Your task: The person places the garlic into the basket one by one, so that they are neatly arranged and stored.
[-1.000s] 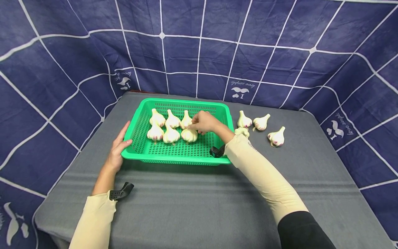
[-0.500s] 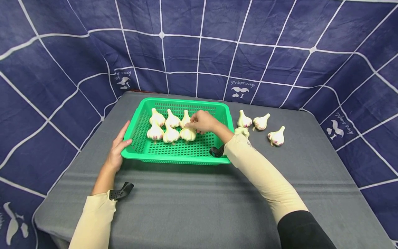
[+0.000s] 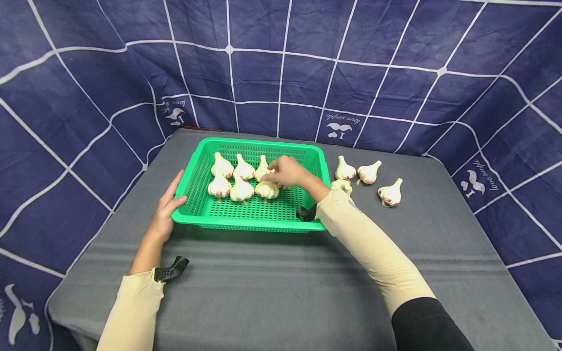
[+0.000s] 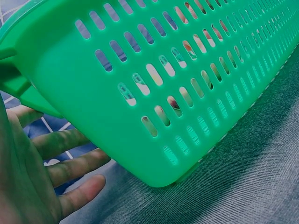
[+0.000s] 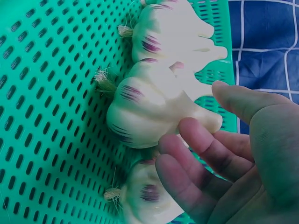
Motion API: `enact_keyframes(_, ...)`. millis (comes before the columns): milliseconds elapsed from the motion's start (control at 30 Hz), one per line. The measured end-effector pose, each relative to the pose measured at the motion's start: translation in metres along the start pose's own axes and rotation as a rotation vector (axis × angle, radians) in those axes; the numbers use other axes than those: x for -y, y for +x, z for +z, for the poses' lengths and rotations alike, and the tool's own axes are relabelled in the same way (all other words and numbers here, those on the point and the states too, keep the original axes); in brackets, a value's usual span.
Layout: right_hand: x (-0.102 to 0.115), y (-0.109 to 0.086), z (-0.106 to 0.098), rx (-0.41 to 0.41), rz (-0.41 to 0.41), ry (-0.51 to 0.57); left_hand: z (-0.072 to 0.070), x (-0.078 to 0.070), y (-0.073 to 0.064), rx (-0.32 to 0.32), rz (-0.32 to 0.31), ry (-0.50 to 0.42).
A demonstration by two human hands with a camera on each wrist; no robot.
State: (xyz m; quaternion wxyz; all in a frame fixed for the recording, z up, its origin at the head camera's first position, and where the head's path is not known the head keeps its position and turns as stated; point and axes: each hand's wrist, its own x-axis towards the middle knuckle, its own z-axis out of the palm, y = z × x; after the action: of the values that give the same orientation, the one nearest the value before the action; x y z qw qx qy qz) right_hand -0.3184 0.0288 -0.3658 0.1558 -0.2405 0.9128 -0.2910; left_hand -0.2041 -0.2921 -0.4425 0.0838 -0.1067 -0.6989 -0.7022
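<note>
My right hand (image 3: 290,173) hovers over the right end of the garlic rows in the green plastic basket (image 3: 259,225), its fingers loosely bent. In the right wrist view, the thumb stands apart from the fingers (image 5: 189,128), which lie near or against a garlic bulb (image 5: 145,109). Partly behind them is another bulb (image 5: 149,193). Whether they touch is hard to tell. At the basket's left side, my left hand (image 3: 164,212) rests against the wall, with its fingers fairly straight in the left wrist view. Two rows of bulbs (image 3: 241,190) stand in the basket, stems pointing away.
Several loose garlic bulbs (image 3: 390,193) lie on the grey table (image 3: 272,287) right of the basket; one (image 3: 341,185) is partly hidden by my right sleeve. A blue cloth with white lines (image 3: 254,73) hangs behind and at both sides.
The front right bulb and my right hand's fingers shift slightly left and then slightly back right. The left hand and basket stay in place.
</note>
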Motion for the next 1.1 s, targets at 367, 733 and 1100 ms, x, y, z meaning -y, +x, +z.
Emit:
enact_keyframes(367,0.000,-0.001,-0.004,-0.071,0.044,0.026,0.001,0.000,0.002,0.000,0.012,0.007)
enact_keyframes(733,0.000,-0.008,-0.017,-0.078,0.026,0.103,0.003,-0.001,0.003,0.001,0.029,-0.006)
enact_keyframes(1100,-0.001,-0.020,-0.031,-0.095,0.023,0.114,0.002,0.001,0.001,-0.004,0.025,-0.042)
